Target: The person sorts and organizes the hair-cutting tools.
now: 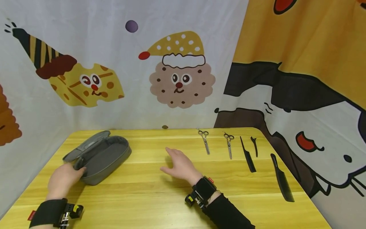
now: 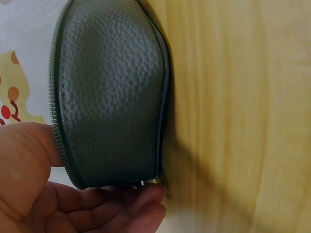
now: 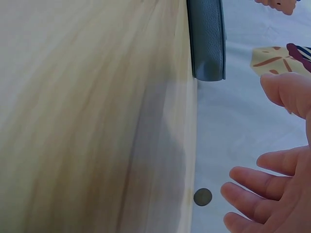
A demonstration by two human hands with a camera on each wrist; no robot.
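Observation:
A grey zippered case (image 1: 107, 162) of pebbled material lies on the left of the table, its lid (image 1: 88, 144) folded back. My left hand (image 1: 63, 179) pinches the case's near end, thumb over the zip edge and fingers beneath, as the left wrist view shows close up. Above the middle of the table is my right hand (image 1: 181, 165), with nothing in it, fingers spread and thumb apart. In the right wrist view its fingers (image 3: 257, 187) are loosely extended, and the case's end (image 3: 209, 53) appears farther off.
To the right lie two pairs of hairdressing scissors (image 1: 206, 144) (image 1: 229, 148), a thin-handled comb (image 1: 249, 160), a small black hair clip (image 1: 255, 148) and a wide black comb (image 1: 281, 181). A cartoon-printed curtain (image 1: 177, 117) hangs behind the yellow wooden table (image 1: 137, 203).

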